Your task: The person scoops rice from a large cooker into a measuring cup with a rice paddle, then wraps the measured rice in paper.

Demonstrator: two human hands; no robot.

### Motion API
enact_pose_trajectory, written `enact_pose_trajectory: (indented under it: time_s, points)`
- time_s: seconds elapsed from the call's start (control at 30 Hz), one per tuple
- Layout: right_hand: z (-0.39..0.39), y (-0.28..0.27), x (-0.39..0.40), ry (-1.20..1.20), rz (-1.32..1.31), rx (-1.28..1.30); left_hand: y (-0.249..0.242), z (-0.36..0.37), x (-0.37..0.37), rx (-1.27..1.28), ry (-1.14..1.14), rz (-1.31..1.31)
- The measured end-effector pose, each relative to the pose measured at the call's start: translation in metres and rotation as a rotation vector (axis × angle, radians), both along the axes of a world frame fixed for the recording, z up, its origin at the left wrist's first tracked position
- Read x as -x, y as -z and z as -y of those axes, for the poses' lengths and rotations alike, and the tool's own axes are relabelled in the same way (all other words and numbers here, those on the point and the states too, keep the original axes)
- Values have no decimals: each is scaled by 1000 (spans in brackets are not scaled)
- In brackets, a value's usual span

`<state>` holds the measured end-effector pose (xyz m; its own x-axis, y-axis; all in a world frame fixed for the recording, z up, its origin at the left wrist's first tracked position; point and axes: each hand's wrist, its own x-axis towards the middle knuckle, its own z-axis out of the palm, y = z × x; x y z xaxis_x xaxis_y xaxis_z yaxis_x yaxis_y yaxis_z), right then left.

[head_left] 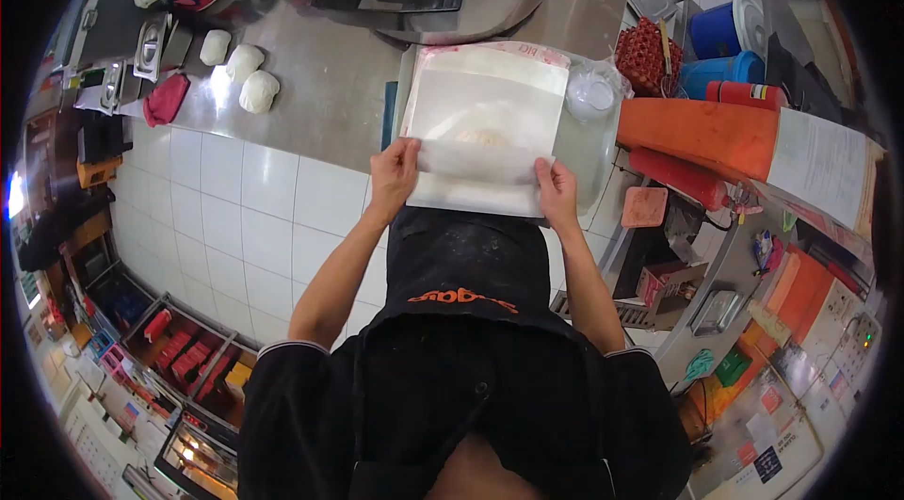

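A translucent sheet of wrapping paper point(485, 161) is stretched between my hands at the counter's near edge. My left hand point(394, 172) pinches its left end, thumb against fingers. At the right end my right hand point(557, 187) grips it the same way. A pale round shape point(482, 137) shows faintly through the sheet; what it is cannot be made out. Beneath lies a stack of white paper point(490, 191), with red print on the far edge. A clear plastic bag with a white, bowl-like object point(593, 93) sits right of the stack.
A large metal-sided machine point(433, 6) stands beyond the paper. On the steel counter point(320, 76) to the left are several white rounded lumps point(259, 92) and a red cloth point(167, 100). A red woven basket point(648, 57) and an orange surface point(697, 135) are at right.
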<state>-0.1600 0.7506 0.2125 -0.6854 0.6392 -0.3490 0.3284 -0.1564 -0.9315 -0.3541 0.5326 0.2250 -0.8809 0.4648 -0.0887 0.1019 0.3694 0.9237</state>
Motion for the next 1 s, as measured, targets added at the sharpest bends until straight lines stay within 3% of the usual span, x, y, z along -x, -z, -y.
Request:
enact_pose_trajectory:
  time_s: [0.13, 0.2, 0.27, 0.3, 0.5, 0.57, 0.6, 0.63, 0.67, 0.7, 0.77, 0.8, 0.87, 0.9, 0.97, 1.0]
  points:
    - [5, -10, 8, 115, 32, -65, -16, -23, -1, 87, -138, -154]
    - [5, -24, 10, 44, 310, -480, -17, -24, 6, 96, -150, -213]
    - [4, -20, 11, 30, 311, -547, -16, -20, 14, 483, 74, -300]
    - [3, -19, 11, 18, 310, -615, -17, -21, 14, 480, 77, -302]
    - [0, -15, 17, -95, 460, -684, -26, -31, 13, 733, 154, -414]
    - [-5, -26, 23, -180, 574, -647, -33, -34, 13, 799, 135, -295]
    - [-8, -35, 29, -274, 687, -605, -38, -35, 14, 795, 131, -301]
    - [-10, -43, 37, -273, 679, -610, -45, -34, 14, 571, 48, -495]
    - [-11, -51, 46, -181, 574, -775, -49, -33, 13, 340, -32, -680]
    - [-12, -56, 52, -87, 469, -933, -51, -28, 5, 339, -32, -682]
    - [-27, -52, 76, -140, 321, -983, -50, -20, -18, 245, 356, -543]
    - [-37, -46, 91, -193, 168, -1030, -46, -21, -25, 245, 354, -540]
    - [-52, -32, 126, -308, 56, -1083, -34, -24, -37, 29, 771, -499]
    - [-58, -27, 136, -306, 55, -1087, -30, -23, -37, 26, 771, -502]
    - [-67, -22, 153, -586, 130, -1140, -22, -24, -36, 55, 883, -599]
    - [-71, -22, 159, -597, 129, -1142, -18, -23, -36, 53, 874, -596]
